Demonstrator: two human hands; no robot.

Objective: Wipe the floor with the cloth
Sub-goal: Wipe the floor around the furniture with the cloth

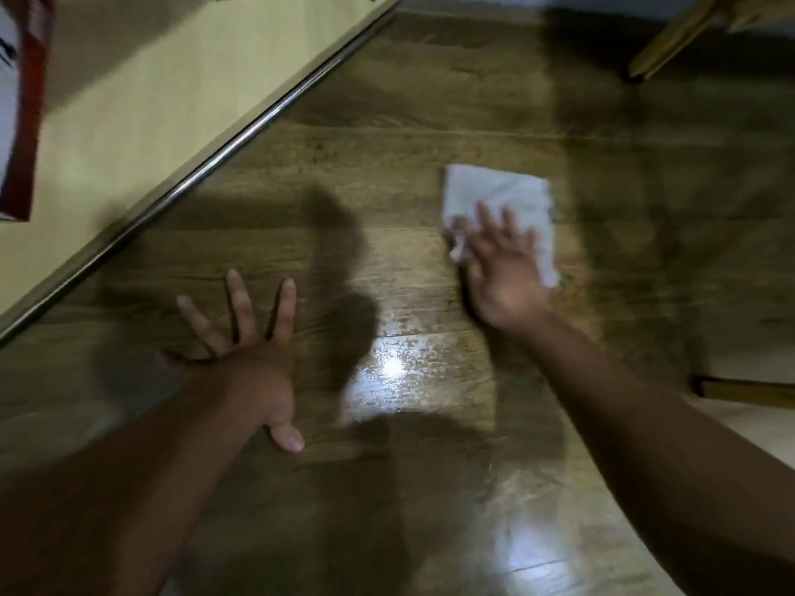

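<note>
Both grips: were open, fingers spread flat.
Right hand: pressed the cloth onto the floor up ahead, probably for scrubbing.
Left hand: planted on bare floor, likely propping body weight.

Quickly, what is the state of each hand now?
Left hand: open, fingers spread, flat on the brown wooden floor.
Right hand: open, straight fingers pressing the white folded cloth.
</note>
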